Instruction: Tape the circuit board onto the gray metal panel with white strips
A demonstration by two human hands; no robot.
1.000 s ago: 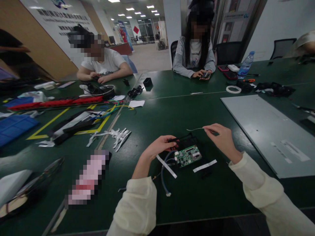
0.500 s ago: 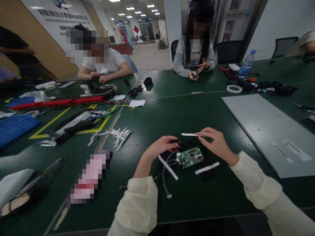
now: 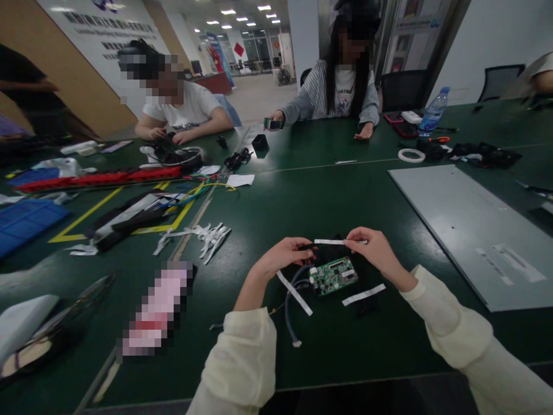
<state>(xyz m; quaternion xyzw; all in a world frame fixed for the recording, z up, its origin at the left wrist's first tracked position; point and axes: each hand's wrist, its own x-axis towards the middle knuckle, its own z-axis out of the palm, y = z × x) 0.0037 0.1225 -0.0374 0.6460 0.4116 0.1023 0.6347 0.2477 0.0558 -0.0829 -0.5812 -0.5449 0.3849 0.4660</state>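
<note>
White strip (image 3: 329, 242) shifted leftward, pinched by right grip (image 3: 372, 246), pointing toward left grip (image 3: 286, 254), closed on black piece (image 3: 308, 246)

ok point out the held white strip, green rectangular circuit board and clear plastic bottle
Held white strip (image 3: 329, 242): head view, exposed middle
Green rectangular circuit board (image 3: 334, 276): head view, face centre
Clear plastic bottle (image 3: 434, 112): head view, middle of its body
</note>
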